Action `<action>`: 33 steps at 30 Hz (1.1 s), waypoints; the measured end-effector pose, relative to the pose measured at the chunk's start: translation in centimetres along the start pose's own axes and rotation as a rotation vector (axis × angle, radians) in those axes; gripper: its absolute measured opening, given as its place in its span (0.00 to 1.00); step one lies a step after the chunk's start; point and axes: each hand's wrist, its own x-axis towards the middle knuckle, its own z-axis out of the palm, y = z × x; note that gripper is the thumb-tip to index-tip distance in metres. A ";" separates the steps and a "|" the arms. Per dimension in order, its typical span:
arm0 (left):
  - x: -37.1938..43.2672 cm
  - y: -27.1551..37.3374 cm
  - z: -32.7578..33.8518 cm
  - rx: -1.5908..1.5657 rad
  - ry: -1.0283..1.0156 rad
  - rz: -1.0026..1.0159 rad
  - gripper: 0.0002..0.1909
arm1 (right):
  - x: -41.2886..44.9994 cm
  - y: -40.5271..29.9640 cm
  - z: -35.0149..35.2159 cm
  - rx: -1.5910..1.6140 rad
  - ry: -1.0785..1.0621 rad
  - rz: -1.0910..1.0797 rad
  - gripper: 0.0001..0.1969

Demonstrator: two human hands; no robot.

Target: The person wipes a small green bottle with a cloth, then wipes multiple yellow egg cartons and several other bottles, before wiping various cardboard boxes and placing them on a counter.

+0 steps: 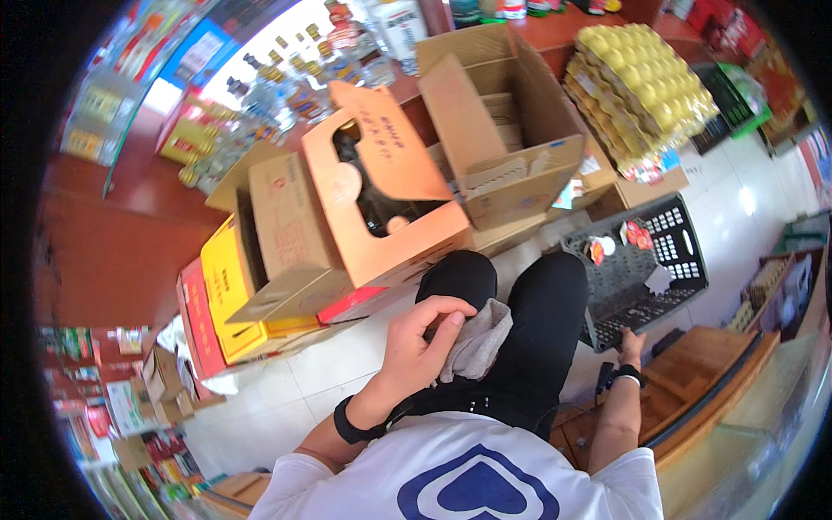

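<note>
My left hand (pixel 416 344) is closed around a crumpled grey cloth (pixel 480 348), which hangs over my lap. Down to the right, my right hand (pixel 630 344) grips the near rim of a black plastic crate (pixel 611 286), its fingers partly hidden at the edge. Inside the crate lie a small white-and-red container (pixel 600 248), some red packaging (pixel 637 234) and a pale scrap (pixel 659 279).
An orange carton (pixel 416 244) with bottles and an open cardboard box (pixel 526 208) stand before my knees. Stacked egg trays (pixel 640 84) rise behind the crate. Glass bottles (pixel 279 97) crowd the shelf at the upper left. A wooden cabinet (pixel 689 370) borders my right arm.
</note>
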 end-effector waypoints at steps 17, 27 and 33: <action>2.9 -0.8 -7.0 -0.146 0.241 -0.073 0.06 | -23.2 -35.2 16.5 -0.328 -0.121 -1.354 0.16; 8.3 0.6 -5.3 -0.464 0.026 -0.056 0.07 | -28.7 -40.5 26.9 -0.504 -0.008 -1.691 0.08; 7.3 -0.2 -5.8 -0.421 -0.009 -0.066 0.08 | -29.1 -39.3 25.1 -0.462 -0.175 -1.636 0.07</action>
